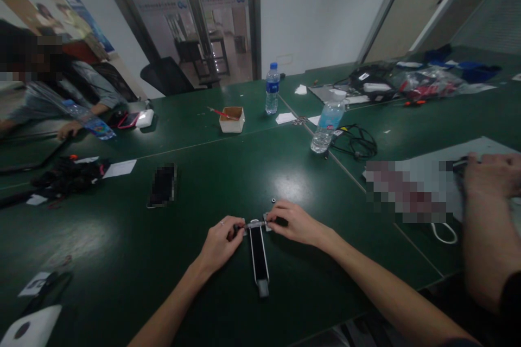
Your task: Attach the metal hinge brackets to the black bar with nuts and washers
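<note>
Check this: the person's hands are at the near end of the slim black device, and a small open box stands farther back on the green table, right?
Not quite: the head view shows the left hand and right hand at the far end of the slim black device. The small box does stand farther back on the green table.

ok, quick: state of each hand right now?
Left hand: closed, pinching the left end of the crossbar.
Right hand: closed, pinching the crossbar's right end.
</note>
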`<action>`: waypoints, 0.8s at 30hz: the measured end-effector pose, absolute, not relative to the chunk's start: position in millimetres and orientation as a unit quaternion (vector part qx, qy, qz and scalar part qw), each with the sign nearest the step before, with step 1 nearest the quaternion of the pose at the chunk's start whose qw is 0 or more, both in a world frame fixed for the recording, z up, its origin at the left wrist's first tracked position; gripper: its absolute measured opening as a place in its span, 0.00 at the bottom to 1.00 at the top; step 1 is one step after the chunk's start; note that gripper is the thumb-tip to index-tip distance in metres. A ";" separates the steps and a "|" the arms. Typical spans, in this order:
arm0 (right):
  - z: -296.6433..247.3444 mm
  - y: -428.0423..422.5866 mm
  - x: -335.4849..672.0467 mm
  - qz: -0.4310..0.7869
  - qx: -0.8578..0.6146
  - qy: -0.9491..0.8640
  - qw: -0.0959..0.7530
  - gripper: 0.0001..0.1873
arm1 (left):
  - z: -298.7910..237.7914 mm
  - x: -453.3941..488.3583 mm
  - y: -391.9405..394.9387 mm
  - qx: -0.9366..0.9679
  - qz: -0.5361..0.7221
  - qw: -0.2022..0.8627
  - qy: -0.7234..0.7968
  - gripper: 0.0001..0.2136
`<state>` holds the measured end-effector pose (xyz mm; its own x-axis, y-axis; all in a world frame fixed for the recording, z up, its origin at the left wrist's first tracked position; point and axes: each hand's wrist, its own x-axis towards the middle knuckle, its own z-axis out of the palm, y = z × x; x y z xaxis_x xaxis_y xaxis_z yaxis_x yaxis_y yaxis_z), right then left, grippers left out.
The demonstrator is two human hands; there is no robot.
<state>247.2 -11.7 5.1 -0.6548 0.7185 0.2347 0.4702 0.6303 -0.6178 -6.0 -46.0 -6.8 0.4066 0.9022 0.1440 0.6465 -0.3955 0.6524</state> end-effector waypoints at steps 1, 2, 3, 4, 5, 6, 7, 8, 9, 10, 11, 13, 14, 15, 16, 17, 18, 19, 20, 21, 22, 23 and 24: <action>5.2 -11.7 247.4 0.260 -0.341 -0.873 0.233 0.07 | -6.2 -5.9 -46.1 0.797 0.245 0.261 0.486 0.09; 5.4 -11.8 247.6 0.259 -0.341 -0.874 0.228 0.08 | -5.5 -5.8 -46.2 0.796 0.242 0.264 0.488 0.09; 5.7 -12.0 247.7 0.259 -0.341 -0.875 0.224 0.08 | -5.0 -5.7 -46.3 0.795 0.239 0.266 0.489 0.09; 6.0 -12.3 247.7 0.260 -0.342 -0.876 0.221 0.09 | -4.5 -5.6 -46.5 0.795 0.238 0.267 0.490 0.09; 6.2 -12.6 247.6 0.262 -0.344 -0.874 0.220 0.09 | -4.3 -5.5 -46.6 0.795 0.239 0.266 0.491 0.09; 6.1 -13.0 247.3 0.265 -0.347 -0.872 0.222 0.09 | -4.3 -5.5 -46.7 0.795 0.239 0.264 0.491 0.08; 5.9 -13.3 246.9 0.269 -0.351 -0.868 0.225 0.09 | -4.5 -5.5 -46.8 0.796 0.240 0.261 0.491 0.08; 5.6 -13.7 246.5 0.273 -0.354 -0.865 0.228 0.08 | -4.8 -5.4 -46.9 0.796 0.242 0.257 0.492 0.08; 5.3 -13.9 246.1 0.278 -0.355 -0.862 0.230 0.07 | -5.1 -5.4 -47.0 0.797 0.243 0.254 0.492 0.08; 5.1 -14.1 245.8 0.281 -0.354 -0.862 0.231 0.07 | -5.4 -5.3 -47.0 0.798 0.243 0.252 0.491 0.08; 5.1 -14.2 245.7 0.282 -0.350 -0.863 0.230 0.07 | -5.6 -5.1 -47.0 0.798 0.245 0.251 0.490 0.08; 5.8 -14.2 245.8 0.277 -0.343 -0.869 0.226 0.08 | -5.5 -4.7 -46.8 0.799 0.249 0.250 0.487 0.08; 6.3 -14.0 246.1 0.273 -0.341 -0.871 0.224 0.09 | -5.3 -4.5 -46.7 0.799 0.251 0.250 0.485 0.08; 7.0 -13.8 246.5 0.269 -0.341 -0.872 0.224 0.10 | -4.9 -4.4 -46.7 0.799 0.252 0.251 0.485 0.08; 7.6 -13.7 246.9 0.266 -0.342 -0.872 0.227 0.10 | -4.4 -4.3 -46.6 0.798 0.253 0.251 0.485 0.08; 8.0 -13.5 247.3 0.265 -0.346 -0.870 0.233 0.10 | -4.0 -4.2 -46.6 0.798 0.253 0.254 0.484 0.08; 8.3 -13.4 247.6 0.265 -0.348 -0.867 0.240 0.10 | -3.7 -4.3 -46.7 0.798 0.252 0.257 0.484 0.08; 8.5 -13.3 247.8 0.266 -0.350 -0.864 0.246 0.10 | -3.6 -4.5 -46.8 0.798 0.252 0.259 0.483 0.08; 8.5 -13.2 247.9 0.266 -0.350 -0.863 0.248 0.09 | -3.8 -4.8 -46.9 0.798 0.252 0.260 0.482 0.09; 8.4 -13.2 248.0 0.267 -0.347 -0.865 0.246 0.09 | -4.2 -5.2 -47.0 0.798 0.251 0.262 0.482 0.09; 8.3 -13.3 248.1 0.266 -0.343 -0.868 0.240 0.09 | -4.7 -5.6 -47.0 0.797 0.250 0.264 0.483 0.09; 8.2 -13.3 248.2 0.264 -0.341 -0.871 0.234 0.09 | -5.4 -5.9 -47.1 0.796 0.248 0.265 0.485 0.09; 8.3 -13.4 248.3 0.262 -0.340 -0.873 0.230 0.09 | -6.1 -6.3 -47.0 0.794 0.247 0.268 0.487 0.09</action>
<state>248.3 -13.4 8.3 -0.6623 0.7149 0.2242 0.4736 0.6313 -0.6142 -6.3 -47.0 -6.1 0.4035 0.9055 0.1311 0.6414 -0.3822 0.6652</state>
